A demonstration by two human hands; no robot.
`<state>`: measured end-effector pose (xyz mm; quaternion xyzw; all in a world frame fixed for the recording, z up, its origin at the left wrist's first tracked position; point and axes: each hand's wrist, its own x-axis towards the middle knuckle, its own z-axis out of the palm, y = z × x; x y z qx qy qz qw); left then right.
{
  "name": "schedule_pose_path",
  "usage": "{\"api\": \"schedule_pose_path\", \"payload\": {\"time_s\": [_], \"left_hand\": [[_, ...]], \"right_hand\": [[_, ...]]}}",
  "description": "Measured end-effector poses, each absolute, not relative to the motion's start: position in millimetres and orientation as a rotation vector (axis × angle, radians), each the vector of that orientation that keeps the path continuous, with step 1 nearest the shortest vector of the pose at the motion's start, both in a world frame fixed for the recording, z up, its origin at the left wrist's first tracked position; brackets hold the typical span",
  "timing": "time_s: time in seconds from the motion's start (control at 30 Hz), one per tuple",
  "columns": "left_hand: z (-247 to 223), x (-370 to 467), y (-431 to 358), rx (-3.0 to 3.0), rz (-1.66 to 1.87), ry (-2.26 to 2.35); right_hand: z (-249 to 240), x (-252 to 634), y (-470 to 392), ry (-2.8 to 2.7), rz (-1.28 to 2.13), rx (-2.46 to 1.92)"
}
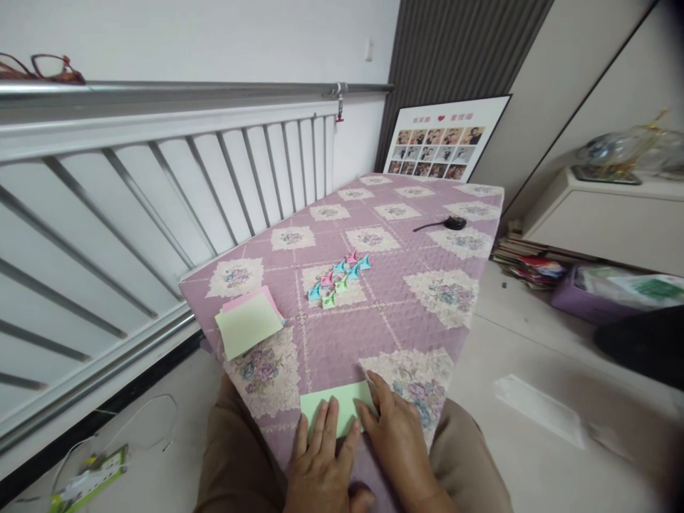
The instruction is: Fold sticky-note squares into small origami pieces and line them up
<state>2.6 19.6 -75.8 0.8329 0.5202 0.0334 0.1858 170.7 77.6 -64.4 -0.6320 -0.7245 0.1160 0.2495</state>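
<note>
A light green sheet of paper (342,400) lies near the table's front edge, its lower part covered by my hands. My left hand (323,456) rests flat on it, fingers stretched out and slightly apart. At the paper's right side is my right hand (392,427), thumb and forefinger on the edge and the other fingers curled. Further up the table stand several small folded paper pieces (340,280) in pink, blue and green, set close together in slanting rows. To the left lies a stack of paper sheets (249,326), pale green on top with pink beneath.
A purple floral cloth (342,342) covers the table. Toward its far right lies a small black round object with a strap (454,223). A white radiator (256,171) runs along the left side. On the floor at lower left is a power strip (93,477).
</note>
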Motion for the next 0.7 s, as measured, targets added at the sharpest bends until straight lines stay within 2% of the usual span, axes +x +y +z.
{"api": "schedule_pose_path", "payload": {"time_s": [0.5, 0.7], "left_hand": [[-66, 7, 18, 2.335, 0.101, 1.526], [-66, 5, 15, 2.343, 0.149, 1.518]], "right_hand": [[-58, 194, 80, -1.817, 0.184, -1.541], [-43, 178, 43, -2.123, 0.275, -1.316]]}}
